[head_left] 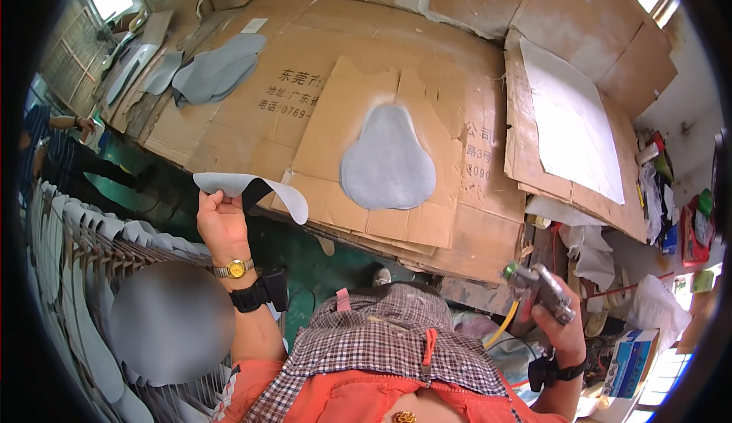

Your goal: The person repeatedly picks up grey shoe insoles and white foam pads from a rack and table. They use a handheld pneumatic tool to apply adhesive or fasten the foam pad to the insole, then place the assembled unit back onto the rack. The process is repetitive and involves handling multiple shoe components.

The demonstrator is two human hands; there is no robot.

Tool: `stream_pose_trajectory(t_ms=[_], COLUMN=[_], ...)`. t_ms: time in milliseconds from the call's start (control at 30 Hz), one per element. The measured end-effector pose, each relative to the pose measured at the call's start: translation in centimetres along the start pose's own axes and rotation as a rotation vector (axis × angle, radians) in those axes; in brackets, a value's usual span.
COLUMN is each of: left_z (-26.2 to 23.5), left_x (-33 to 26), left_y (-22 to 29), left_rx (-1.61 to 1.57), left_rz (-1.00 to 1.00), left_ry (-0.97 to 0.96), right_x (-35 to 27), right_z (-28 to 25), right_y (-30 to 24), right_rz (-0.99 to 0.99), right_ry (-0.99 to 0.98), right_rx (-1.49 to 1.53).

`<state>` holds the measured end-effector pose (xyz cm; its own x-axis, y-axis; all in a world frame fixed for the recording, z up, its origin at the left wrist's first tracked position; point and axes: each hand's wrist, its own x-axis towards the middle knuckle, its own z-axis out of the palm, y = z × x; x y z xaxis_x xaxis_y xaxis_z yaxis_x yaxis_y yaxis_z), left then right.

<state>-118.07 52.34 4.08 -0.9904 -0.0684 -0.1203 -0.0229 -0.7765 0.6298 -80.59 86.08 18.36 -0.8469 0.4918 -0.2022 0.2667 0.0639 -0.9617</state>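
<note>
Grey flexible sheet [236, 182] droops near the front edge of the cardboard-covered bench [229, 137], my left hand [223, 228] pinching its rim between thumb and fingers (lightly is best, I'd judge, to avoid creases), while my right hand [560, 325] wraps the spray gun [543, 289], best pointed clear.
</note>
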Motion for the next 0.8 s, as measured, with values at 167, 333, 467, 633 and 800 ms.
stream_pose_trajectory(t_ms=[167, 333, 467, 633, 800], left_z=[0.4, 0.5, 0.3, 0.8, 0.8], left_x=[0.4, 0.7, 0.9, 1.0, 1.3], left_y=[-0.3, -0.4, -0.7, -0.9, -1.3], left_rx=[-0.015, -0.004, 0.026, 0.03, 0.01], left_rz=[-0.012, -0.034, -0.029, -0.047, -0.072], left_ry=[-0.053, -0.04, -0.056, -0.022, -0.051], right_x=[2.3, -0.2, -0.4, -0.3, -3.3], right_z=[0.8, -0.3, -0.1, 1.0, 1.4], right_y=[-0.4, 0.6, 0.7, 1.1, 2.7], right_rz=[-0.116, -0.078, -0.051, -0.125, -0.103], right_ry=[0.136, -0.068, 0.057, 0.141, 0.059], right_rx=[0.013, -0.163, -0.107, 0.024, 0.035])
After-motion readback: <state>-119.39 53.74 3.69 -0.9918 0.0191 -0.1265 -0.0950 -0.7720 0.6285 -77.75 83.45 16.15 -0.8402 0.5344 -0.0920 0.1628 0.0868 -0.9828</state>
